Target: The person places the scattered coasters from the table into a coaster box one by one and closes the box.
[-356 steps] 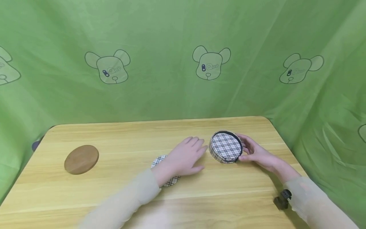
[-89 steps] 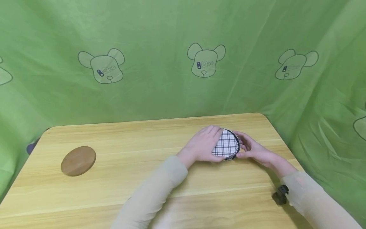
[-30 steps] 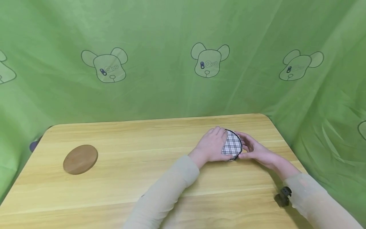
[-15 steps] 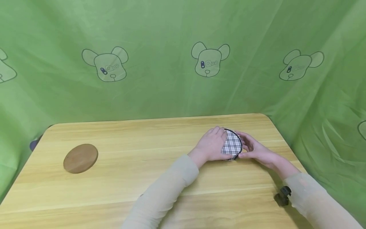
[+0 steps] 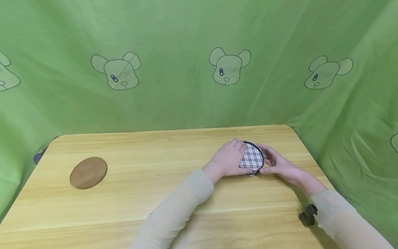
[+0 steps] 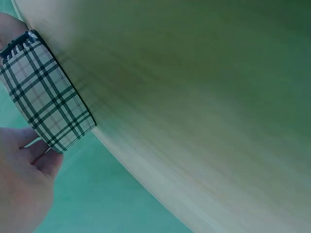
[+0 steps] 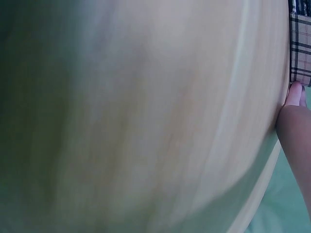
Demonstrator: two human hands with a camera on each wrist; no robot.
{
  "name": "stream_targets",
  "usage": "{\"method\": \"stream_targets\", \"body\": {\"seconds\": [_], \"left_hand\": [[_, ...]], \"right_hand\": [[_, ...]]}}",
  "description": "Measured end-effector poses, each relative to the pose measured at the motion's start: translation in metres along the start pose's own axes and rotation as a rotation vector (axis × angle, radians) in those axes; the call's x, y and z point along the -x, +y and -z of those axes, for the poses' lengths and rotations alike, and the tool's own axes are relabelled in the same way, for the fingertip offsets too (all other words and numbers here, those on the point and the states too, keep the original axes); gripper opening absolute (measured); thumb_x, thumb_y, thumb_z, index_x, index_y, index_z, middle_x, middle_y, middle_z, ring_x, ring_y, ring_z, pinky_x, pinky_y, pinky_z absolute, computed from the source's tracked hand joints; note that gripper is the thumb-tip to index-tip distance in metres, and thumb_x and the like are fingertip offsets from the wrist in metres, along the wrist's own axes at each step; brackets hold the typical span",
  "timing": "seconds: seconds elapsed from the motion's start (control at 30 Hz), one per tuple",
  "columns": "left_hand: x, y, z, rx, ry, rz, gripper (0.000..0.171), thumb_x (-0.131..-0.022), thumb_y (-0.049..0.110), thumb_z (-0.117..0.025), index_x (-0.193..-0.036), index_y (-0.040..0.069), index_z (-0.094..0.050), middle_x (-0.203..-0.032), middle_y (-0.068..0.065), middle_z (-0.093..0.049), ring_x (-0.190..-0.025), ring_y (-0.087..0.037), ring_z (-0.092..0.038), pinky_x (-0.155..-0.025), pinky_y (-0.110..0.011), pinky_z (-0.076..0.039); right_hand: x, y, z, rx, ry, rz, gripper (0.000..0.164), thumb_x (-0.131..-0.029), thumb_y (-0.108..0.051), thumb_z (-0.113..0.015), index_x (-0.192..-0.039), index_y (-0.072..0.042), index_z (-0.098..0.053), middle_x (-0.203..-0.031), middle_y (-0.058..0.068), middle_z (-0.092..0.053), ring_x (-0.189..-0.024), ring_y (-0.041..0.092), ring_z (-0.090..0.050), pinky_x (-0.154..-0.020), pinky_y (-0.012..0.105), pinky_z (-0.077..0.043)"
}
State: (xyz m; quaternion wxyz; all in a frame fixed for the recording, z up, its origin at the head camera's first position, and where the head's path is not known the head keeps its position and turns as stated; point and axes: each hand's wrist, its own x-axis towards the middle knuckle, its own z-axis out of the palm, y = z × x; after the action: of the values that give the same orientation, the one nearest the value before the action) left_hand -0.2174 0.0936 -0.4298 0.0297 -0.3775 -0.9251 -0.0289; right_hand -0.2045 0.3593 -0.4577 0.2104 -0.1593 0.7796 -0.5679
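Note:
A round, white-and-black plaid coaster holder [image 5: 252, 157] with a black rim is at the right of the table in the head view. My left hand [image 5: 228, 159] grips its left side, fingers over the far edge and thumb at the near edge. Curled round its right side, my right hand [image 5: 281, 167] holds it with the thumb at the near right. The left wrist view shows the plaid side wall [image 6: 48, 94], with a dark notch near its end. In the right wrist view only part of the plaid wall [image 7: 301, 46] shows. Part of the top is hidden under my left hand.
A flat, brown round disc [image 5: 88, 173] lies at the left of the wooden table [image 5: 149, 193]. Green cloth [image 5: 174, 97] printed with bear heads hangs behind and beside it. A small black device [image 5: 308, 215] sits by my right sleeve.
About twelve seconds ago a plaid disc lay on the table under my left forearm; it no longer shows there. My left hand has moved right onto the coaster holder. Both hands stay nearly still lately.

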Motion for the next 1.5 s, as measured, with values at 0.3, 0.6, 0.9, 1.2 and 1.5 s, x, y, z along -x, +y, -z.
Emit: {"method": "stream_targets", "body": {"seconds": [0.3, 0.6, 0.9, 1.2, 1.5], "left_hand": [[0.003, 0.0, -0.001, -0.022, 0.017, -0.03, 0.093, -0.099, 0.076, -0.049, -0.161, 0.006, -0.042, -0.159, -0.008, -0.051, -0.148, -0.019, -0.046, -0.13, -0.032, -0.036], [0.013, -0.007, 0.003, -0.029, -0.003, -0.051, 0.09, -0.102, 0.07, -0.049, -0.162, 0.004, -0.04, -0.162, -0.009, -0.049, -0.151, -0.021, -0.045, -0.133, -0.033, -0.032], [0.024, -0.02, 0.003, -0.003, 0.021, -0.051, 0.087, -0.103, 0.067, -0.051, -0.162, 0.005, -0.04, -0.161, -0.008, -0.05, -0.151, -0.021, -0.044, -0.133, -0.035, -0.031], [0.038, -0.034, 0.005, 0.003, 0.026, -0.039, 0.085, -0.103, 0.064, -0.053, -0.163, 0.006, -0.039, -0.162, -0.008, -0.049, -0.154, -0.023, -0.042, -0.134, -0.037, -0.03], [0.05, -0.05, 0.006, 0.011, 0.028, -0.021, 0.084, -0.104, 0.063, -0.053, -0.161, 0.004, -0.041, -0.165, -0.012, -0.046, -0.156, -0.028, -0.04, -0.135, -0.041, -0.029]], "right_hand": [[0.003, 0.001, 0.001, 0.006, 0.009, -0.019, 0.099, -0.092, 0.005, -0.072, -0.168, 0.002, -0.009, -0.171, 0.035, -0.006, -0.13, -0.016, -0.047, -0.108, 0.003, -0.039], [0.005, -0.001, -0.001, 0.003, 0.004, -0.015, 0.1, -0.092, 0.005, -0.072, -0.168, 0.001, -0.008, -0.17, 0.036, -0.005, -0.13, -0.016, -0.047, -0.107, 0.002, -0.039], [0.005, 0.001, -0.001, 0.008, 0.009, -0.009, 0.098, -0.093, 0.005, -0.072, -0.168, -0.001, -0.01, -0.17, 0.026, -0.02, -0.13, -0.015, -0.047, -0.107, 0.003, -0.04], [0.004, 0.0, -0.002, 0.001, 0.013, -0.017, 0.1, -0.091, 0.006, -0.073, -0.168, 0.0, -0.01, -0.169, 0.016, -0.026, -0.129, -0.014, -0.049, -0.107, 0.005, -0.041], [0.0, -0.003, -0.002, -0.004, 0.011, -0.025, 0.1, -0.091, 0.005, -0.073, -0.168, -0.001, -0.01, -0.171, 0.032, -0.012, -0.128, -0.013, -0.051, -0.107, 0.007, -0.044]]}}
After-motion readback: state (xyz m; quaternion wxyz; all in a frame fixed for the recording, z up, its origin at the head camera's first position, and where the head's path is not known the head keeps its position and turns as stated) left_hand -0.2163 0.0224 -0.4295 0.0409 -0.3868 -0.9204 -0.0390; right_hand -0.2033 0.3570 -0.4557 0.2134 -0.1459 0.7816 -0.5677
